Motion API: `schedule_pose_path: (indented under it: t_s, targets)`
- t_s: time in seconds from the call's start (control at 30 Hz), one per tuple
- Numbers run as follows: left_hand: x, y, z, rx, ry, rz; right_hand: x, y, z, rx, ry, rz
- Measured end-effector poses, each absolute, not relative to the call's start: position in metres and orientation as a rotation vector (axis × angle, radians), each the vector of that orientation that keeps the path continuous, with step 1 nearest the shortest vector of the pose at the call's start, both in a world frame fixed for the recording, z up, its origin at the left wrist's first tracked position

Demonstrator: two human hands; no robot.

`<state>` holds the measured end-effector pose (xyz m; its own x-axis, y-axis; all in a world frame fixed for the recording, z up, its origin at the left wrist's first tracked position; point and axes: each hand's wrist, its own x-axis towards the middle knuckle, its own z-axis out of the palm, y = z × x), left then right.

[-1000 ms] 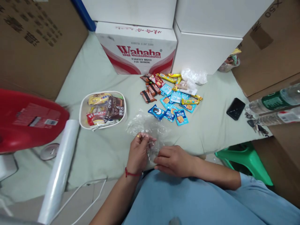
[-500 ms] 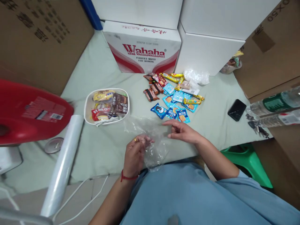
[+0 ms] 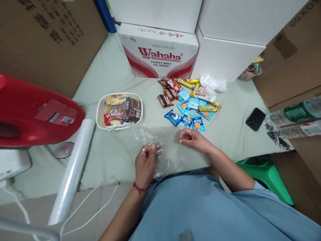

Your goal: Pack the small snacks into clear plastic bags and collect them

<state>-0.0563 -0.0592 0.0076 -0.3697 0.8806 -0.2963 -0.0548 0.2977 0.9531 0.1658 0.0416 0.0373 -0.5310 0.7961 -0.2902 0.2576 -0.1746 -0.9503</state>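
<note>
Worktop (image 3: pixel 112 159), one, covered in pale green cloth; I am close against its near edge.

Wahaha purified-water carton (image 3: pixel 163 60), one, at the back, the loose snacks lying in front of it.

Roll of clear wrap (image 3: pixel 72 174), one, to my left, slanting across the near edge.

White oval tub (image 3: pixel 100 113), one, ahead and left of my hands, bearing wrapped snacks.

Clear plastic film (image 3: pixel 162 164), one piece, crinkled; in front of me, over the near edge of the worktop, part of it beyond my left hand towards the tub. Whether sheet or bag, I cannot tell.

Left hand (image 3: pixel 145 164), mine: thumb and fingers clamped on the film.

Right hand (image 3: pixel 195 140), mine: fingers curled, thumb close to forefinger, just short of the blue packets; whether a thin edge of film is pinched there, I cannot tell.

Blue biscuit packets (image 3: pixel 198 124), several, flat on the cloth, past my right hand.

Step in hand, by my judgement: handling the film, left hand as anchor. The next move on so flimsy a piece calls for a light fingertip pinch, left hand steady.
</note>
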Motion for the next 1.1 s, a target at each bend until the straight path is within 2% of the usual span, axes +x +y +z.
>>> schedule_pose_path:
  t_s: [0.27, 0.37, 0.57, 0.67, 0.77, 0.87, 1.1]
  targets:
    - [-0.056, -0.052, 0.017, 1.187, 1.799, 1.178, 0.131, 0.038, 0.042, -1.102, -1.909, 1.687]
    - [-0.061, -0.048, 0.016, 1.123, 1.915, 1.162, 0.128, 0.034, 0.038, -1.172, -1.727, 1.739]
    - [-0.063, -0.039, 0.011, 0.794, 1.828, 1.249, 0.167, -0.004, 0.035, -1.463, -1.139, 1.835]
    - [-0.059, -0.035, 0.013, 0.858, 1.784, 1.217, 0.203, -0.013, 0.047, -1.459, -1.49, 1.904]
    - [-0.053, -0.033, 0.014, 0.957, 1.726, 1.183, 0.236, 0.005, 0.069, -1.481, -1.849, 1.527]
    - [-0.048, -0.034, 0.011, 1.047, 1.66, 1.165, 0.24, 0.034, 0.08, -1.521, -1.886, 1.176]
    - [-0.042, -0.049, 0.01, 1.162, 1.516, 1.116, 0.145, 0.06, 0.04, -1.598, -2.032, 1.083]
